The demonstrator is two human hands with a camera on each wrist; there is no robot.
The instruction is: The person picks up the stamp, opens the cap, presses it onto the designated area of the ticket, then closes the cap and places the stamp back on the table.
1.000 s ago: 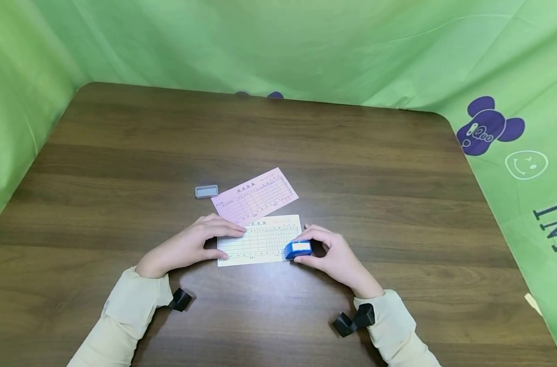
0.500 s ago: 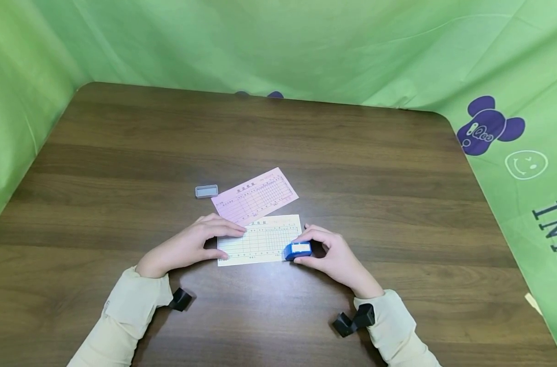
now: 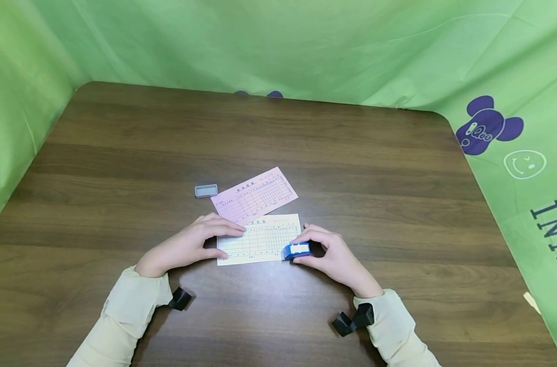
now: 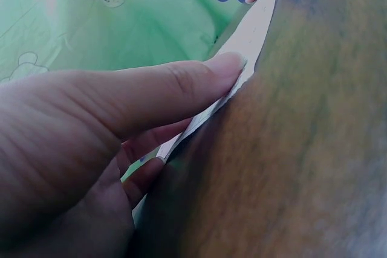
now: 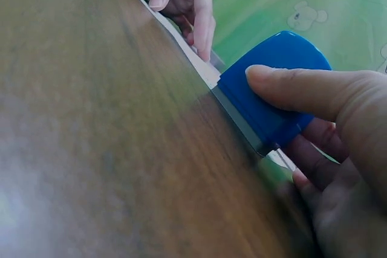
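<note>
Seen from above, I work at a brown wooden desk (image 3: 375, 168) ringed by green cloth (image 3: 278, 46). A white form (image 3: 260, 244) lies about midway between the desk's left and right edges, well short of the far edge. A pink form (image 3: 257, 196) sits at a slant on its far side, one corner overlapping it. By the pink form's corner nearest the desk's left edge is a small shallow tray (image 3: 206, 191), perhaps a cap.

The fingers of my right hand (image 3: 331, 255) pinch a blue stamp (image 3: 297, 251) by its sides, thumb against the other fingers. The stamp stands over the white form's corner toward the desk's near and right edges; whether its base overhangs the form I cannot tell. The fingers of my left hand (image 3: 198, 242) rest on the form's left end, nearly straight, thumb spread away from them.

To do this well, I judge, I should set the base square to the form, press straight down and evenly, then lift without rocking, my left fingertips pinning the sheet so it cannot slide or smear.
</note>
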